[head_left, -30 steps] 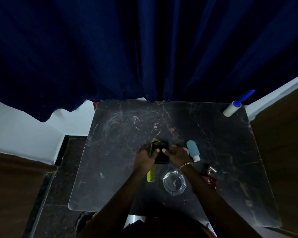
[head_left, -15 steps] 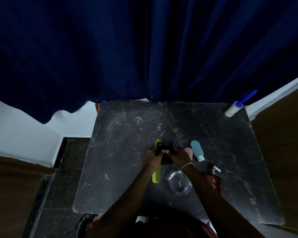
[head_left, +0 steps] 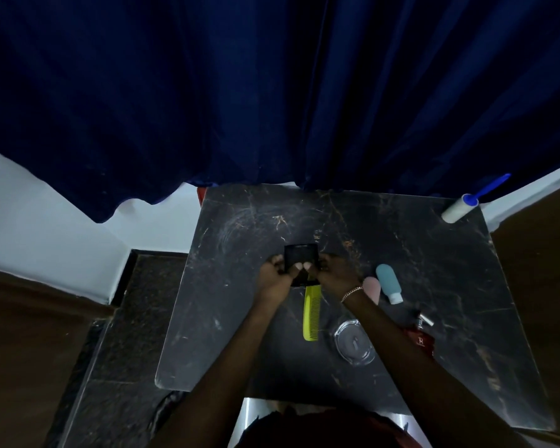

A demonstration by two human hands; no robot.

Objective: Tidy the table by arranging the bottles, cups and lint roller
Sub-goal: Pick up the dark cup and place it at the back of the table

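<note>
Both hands hold a black cup [head_left: 299,258] over the middle of the dark marble table [head_left: 240,318]. My left hand [head_left: 277,274] grips its left side and my right hand [head_left: 332,270] its right side, thumbs on its front. A teal squeeze bottle [head_left: 388,282] and a pink bottle [head_left: 372,287] lie just right of my right wrist. A clear glass cup [head_left: 353,342] stands nearer me. A red bottle [head_left: 421,339] with a metal cap lies partly hidden by my right forearm. The lint roller [head_left: 459,208], white with a blue handle, lies at the far right corner.
A yellow-green comb [head_left: 311,313] lies below the black cup, pointing toward me. A dark blue curtain [head_left: 272,92] hangs along the table's far edge. A dark stone floor [head_left: 126,318] lies to the left, and brown surfaces flank both sides.
Both hands have carried the black cup farther from me, off the comb's top end. The comb now shows nearly full length. The view has shifted slightly.
</note>
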